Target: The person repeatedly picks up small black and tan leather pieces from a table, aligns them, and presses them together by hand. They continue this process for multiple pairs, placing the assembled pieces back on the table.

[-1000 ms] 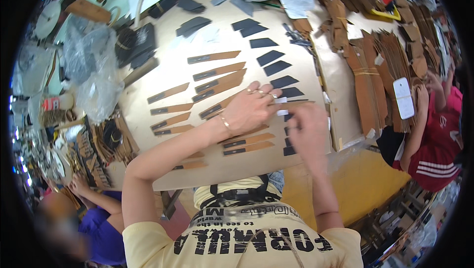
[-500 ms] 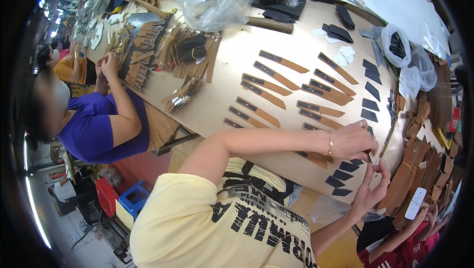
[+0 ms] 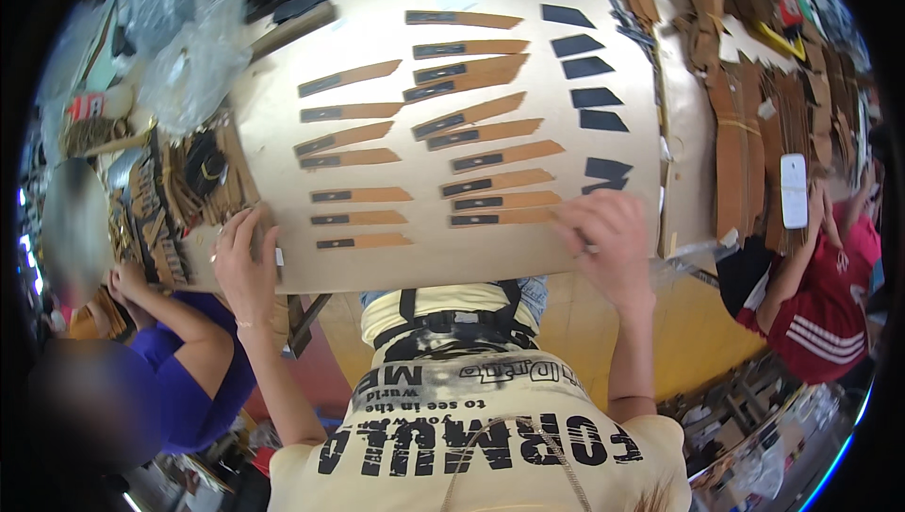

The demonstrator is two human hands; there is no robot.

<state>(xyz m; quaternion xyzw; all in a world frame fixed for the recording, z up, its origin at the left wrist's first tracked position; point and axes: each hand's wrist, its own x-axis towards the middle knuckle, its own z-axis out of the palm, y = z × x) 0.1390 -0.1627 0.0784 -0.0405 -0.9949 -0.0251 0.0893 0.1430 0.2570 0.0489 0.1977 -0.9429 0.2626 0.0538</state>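
My left hand (image 3: 243,257) is at the table's left front edge, fingers loosely bent with a gap beside the thumb and no object visible in them. Close beside it is a small white piece (image 3: 279,256). My right hand (image 3: 611,240), smeared by motion, hovers at the right front; whether it holds anything cannot be made out. Its fingertips come close to the end of a brown strap piece with a black patch (image 3: 504,220). Just beyond that hand lie black slanted pieces (image 3: 605,170), continuing in a column away from me. More patched brown strips (image 3: 353,111) lie in two columns.
Clear plastic bags (image 3: 189,50) and bundled brown strips (image 3: 212,168) crowd the left. Stacks of brown leather-like pieces (image 3: 740,144) stand on the right, near a white oblong card (image 3: 794,191). A person in purple (image 3: 193,352) works at left, another in dark red (image 3: 825,314) at right.
Both hands were together at the right by the black pieces; now they are apart. My left hand has moved to the far left edge. The view has turned and shifted.
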